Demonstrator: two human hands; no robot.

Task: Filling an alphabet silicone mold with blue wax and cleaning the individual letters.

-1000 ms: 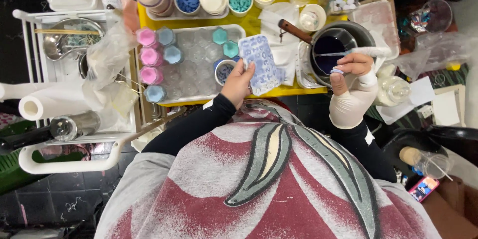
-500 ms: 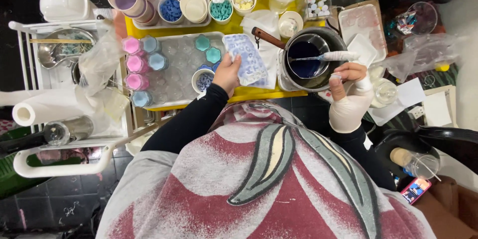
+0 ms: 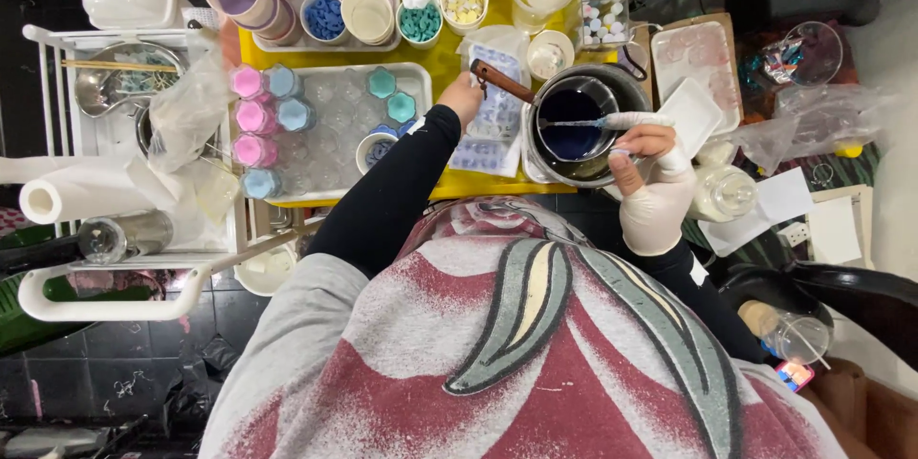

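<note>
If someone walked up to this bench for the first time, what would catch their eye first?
Likely the dark pot of deep blue liquid at centre right, where the right hand, half covered by a white glove, holds a dropper-like tool over it. Next, the left hand rests on a clear mould tray beside the pot. To the left, pink and blue moulded pieces line a clear tray on the yellow table.

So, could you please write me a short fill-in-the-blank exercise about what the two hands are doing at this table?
1. The right hand holds a dropper over the pot of dark ____ liquid.
2. The left hand rests on the clear ____ beside the pot.
3. The pot's handle is ____ in colour.
4. The table top is ____.

Missing words: blue; mould; brown; yellow
</note>
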